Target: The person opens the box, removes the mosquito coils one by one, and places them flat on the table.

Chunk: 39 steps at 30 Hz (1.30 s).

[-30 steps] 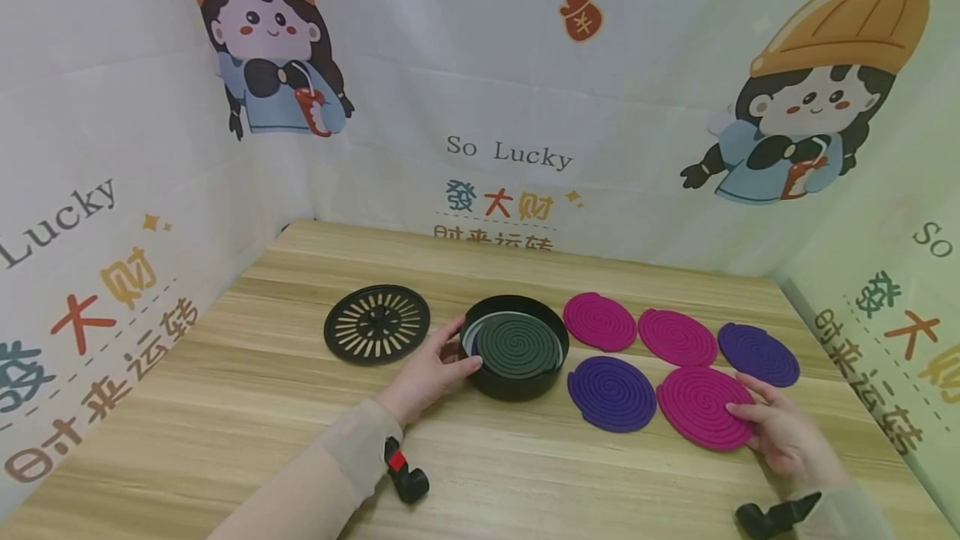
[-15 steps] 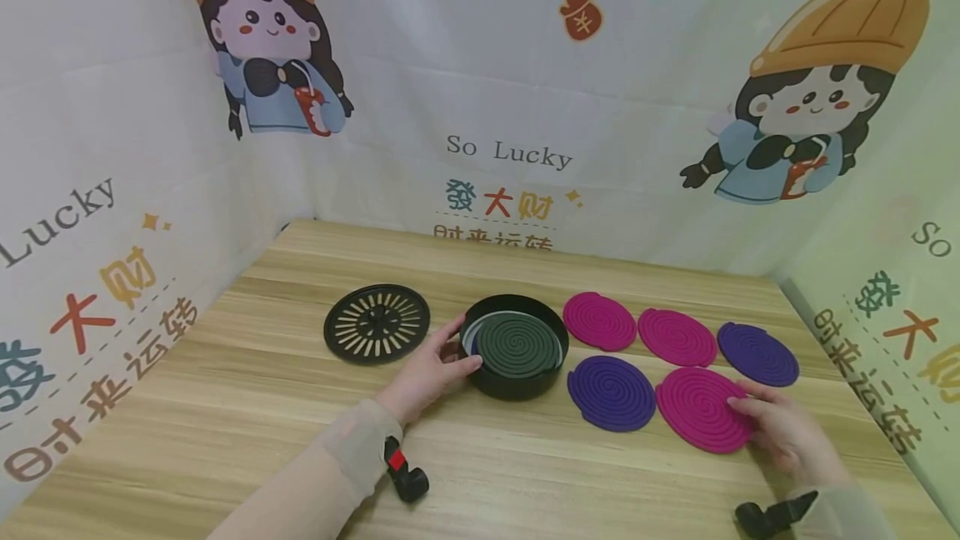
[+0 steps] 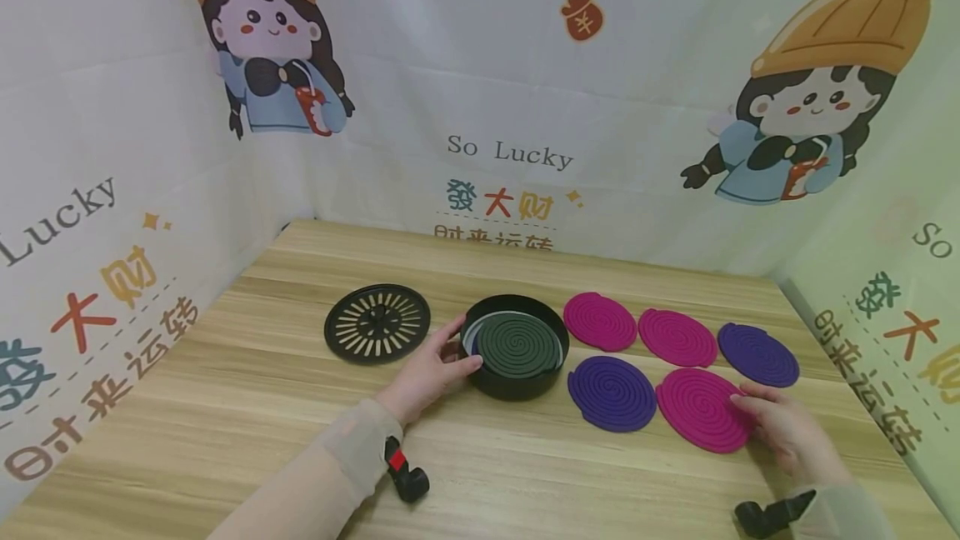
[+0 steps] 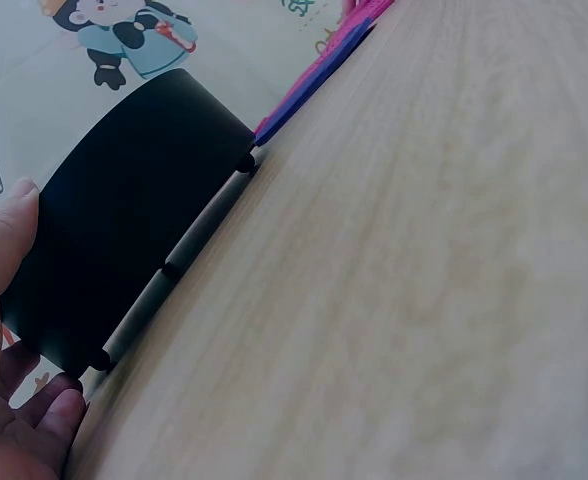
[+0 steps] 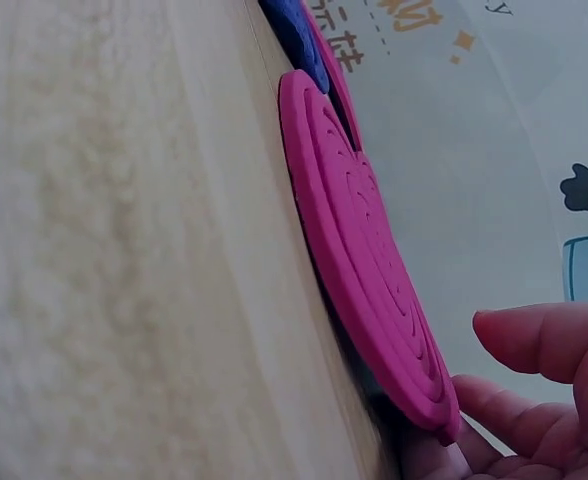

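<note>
My left hand holds the left side of a round black mosquito coil holder, thumb on its wall and fingers near its base. Small feet lift the holder off the wood in the left wrist view. A dark green mosquito coil lies inside it, over something pale and blue. To the right, my right hand is at the right edge of a pink mosquito coil. The right wrist view shows fingertips at and under that edge, while the thumb stays apart from the coil.
Two more pink coils and two purple coils lie flat beside the holder. A black slotted lid is at the left. Printed cloth hangs around the wooden table.
My right thumb has slid slightly right, off the pink coil's face towards its edge, and the coil has settled a little. The left hand and holder have not moved.
</note>
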### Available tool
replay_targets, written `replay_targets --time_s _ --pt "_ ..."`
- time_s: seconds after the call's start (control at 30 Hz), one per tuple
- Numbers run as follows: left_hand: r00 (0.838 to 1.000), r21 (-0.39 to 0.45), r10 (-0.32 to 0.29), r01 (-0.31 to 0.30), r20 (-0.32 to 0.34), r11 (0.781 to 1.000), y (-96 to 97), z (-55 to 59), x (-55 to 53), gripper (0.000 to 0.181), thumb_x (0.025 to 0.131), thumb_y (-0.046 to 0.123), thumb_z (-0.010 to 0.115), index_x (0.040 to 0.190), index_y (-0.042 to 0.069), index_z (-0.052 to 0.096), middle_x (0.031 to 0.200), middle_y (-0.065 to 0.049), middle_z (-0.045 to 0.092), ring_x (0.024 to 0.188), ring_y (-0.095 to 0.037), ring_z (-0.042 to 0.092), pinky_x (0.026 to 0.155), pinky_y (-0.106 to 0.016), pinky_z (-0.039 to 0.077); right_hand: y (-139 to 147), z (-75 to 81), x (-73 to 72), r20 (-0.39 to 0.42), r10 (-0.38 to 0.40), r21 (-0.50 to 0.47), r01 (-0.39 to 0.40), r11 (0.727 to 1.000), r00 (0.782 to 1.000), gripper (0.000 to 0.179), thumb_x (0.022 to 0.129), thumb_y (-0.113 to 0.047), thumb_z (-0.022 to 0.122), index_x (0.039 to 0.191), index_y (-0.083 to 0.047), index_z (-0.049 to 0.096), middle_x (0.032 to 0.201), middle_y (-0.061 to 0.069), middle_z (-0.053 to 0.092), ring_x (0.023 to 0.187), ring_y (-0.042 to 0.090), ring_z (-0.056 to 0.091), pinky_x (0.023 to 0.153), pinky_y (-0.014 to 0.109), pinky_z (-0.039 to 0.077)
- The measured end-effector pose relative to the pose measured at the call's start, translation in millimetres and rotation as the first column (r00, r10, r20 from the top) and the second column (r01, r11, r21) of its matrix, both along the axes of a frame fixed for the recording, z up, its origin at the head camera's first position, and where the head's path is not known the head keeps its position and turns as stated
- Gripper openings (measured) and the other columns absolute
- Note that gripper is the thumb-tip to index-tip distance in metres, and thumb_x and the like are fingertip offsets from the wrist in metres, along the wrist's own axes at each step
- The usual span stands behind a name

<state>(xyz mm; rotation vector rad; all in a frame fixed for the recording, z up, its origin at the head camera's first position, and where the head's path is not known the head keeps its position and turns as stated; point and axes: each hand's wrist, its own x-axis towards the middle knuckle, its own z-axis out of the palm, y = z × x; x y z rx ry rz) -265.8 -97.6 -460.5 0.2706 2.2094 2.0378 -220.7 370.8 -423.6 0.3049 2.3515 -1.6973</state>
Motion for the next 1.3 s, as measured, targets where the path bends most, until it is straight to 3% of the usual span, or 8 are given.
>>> replay_targets --time_s 0.17,0.4,0.7,0.87,1.0,1.13,1.27,1.3 --pt "1.0 -0.004 0.004 -0.004 0.001 1.0 0.0 0.4 0.5 0.079 0.086 0.018 0.074 0.152 0.016 0.031 0.139 -0.017 0.048 0.126 -0.029 0.048 0.092 -0.033 0.047 1 2.4 0.4 0.005 -0.001 0.064 0.0 0.998 1.0 0.064 0.103 -0.02 0.043 0.143 0.019 0.013 0.112 -0.001 0.054 0.083 -0.009 0.047 0.075 0.017 0.044" --pt "1.0 0.014 0.007 -0.007 -0.005 1.0 0.7 -0.6 0.4 0.079 0.086 0.016 0.074 0.152 0.015 0.031 0.138 -0.017 0.049 0.125 -0.029 0.049 0.09 -0.032 0.048 1 2.7 2.8 -0.021 -0.031 0.097 0.033 0.995 0.999 0.061 0.102 -0.023 0.042 0.141 0.019 0.02 0.102 -0.012 0.051 0.084 -0.008 0.045 0.075 0.018 0.043" --pt "1.0 0.009 0.0 0.0 -0.012 1.0 0.0 -1.8 -0.9 0.079 0.086 0.017 0.074 0.152 0.015 0.031 0.137 -0.017 0.049 0.123 -0.029 0.049 0.091 -0.033 0.047 2 3.1 4.7 -0.012 -0.054 0.098 0.055 0.994 0.998 0.061 0.102 -0.022 0.041 0.141 0.018 0.02 0.102 -0.011 0.053 0.084 -0.006 0.045 0.075 0.017 0.043" --pt "1.0 0.001 0.001 -0.001 -0.009 1.0 -0.5 -3.0 -1.9 0.078 0.086 0.016 0.074 0.151 0.016 0.032 0.137 -0.017 0.05 0.123 -0.029 0.05 0.091 -0.033 0.048 0 5.2 5.9 0.0 -0.046 0.138 0.046 0.989 0.999 0.061 0.102 -0.024 0.039 0.142 0.018 0.019 0.111 0.001 0.054 0.088 -0.002 0.045 0.079 0.02 0.042" --pt "1.0 -0.006 -0.003 0.003 -0.006 1.0 -0.8 -2.9 -2.6 0.078 0.086 0.015 0.073 0.152 0.014 0.031 0.138 -0.018 0.049 0.124 -0.029 0.049 0.091 -0.034 0.047 0 5.5 7.0 -0.009 -0.034 0.151 0.035 0.988 0.999 0.059 0.103 -0.021 0.038 0.14 0.02 0.019 0.107 -0.003 0.055 0.086 -0.003 0.046 0.077 0.019 0.043" --pt "1.0 -0.015 -0.01 0.01 0.009 1.0 -1.4 1.7 0.0 0.079 0.087 0.014 0.073 0.152 0.012 0.029 0.14 -0.02 0.046 0.126 -0.031 0.047 0.092 -0.034 0.047 2 5.8 6.5 -0.017 -0.031 0.123 0.032 0.992 0.999 0.057 0.103 -0.018 0.037 0.139 0.022 0.018 0.104 -0.004 0.057 0.081 -0.008 0.047 0.075 0.016 0.044" --pt "1.0 -0.027 -0.026 0.027 0.013 0.999 -1.6 16.3 9.5 0.079 0.087 0.013 0.072 0.152 0.009 0.027 0.141 -0.022 0.045 0.126 -0.033 0.046 0.093 -0.034 0.046 3 8.9 6.0 -0.025 -0.043 0.105 0.045 0.993 0.999 0.056 0.103 -0.018 0.035 0.139 0.021 0.019 0.102 -0.006 0.059 0.079 -0.011 0.047 0.075 0.016 0.044" --pt "0.999 -0.029 -0.031 0.031 0.011 0.999 -1.6 20.2 12.1 0.079 0.087 0.013 0.072 0.152 0.009 0.027 0.14 -0.022 0.045 0.126 -0.033 0.046 0.093 -0.034 0.046 3 10.4 5.7 -0.033 -0.04 0.11 0.044 0.993 0.999 0.056 0.103 -0.019 0.035 0.139 0.02 0.019 0.105 -0.001 0.06 0.08 -0.011 0.047 0.076 0.017 0.043"
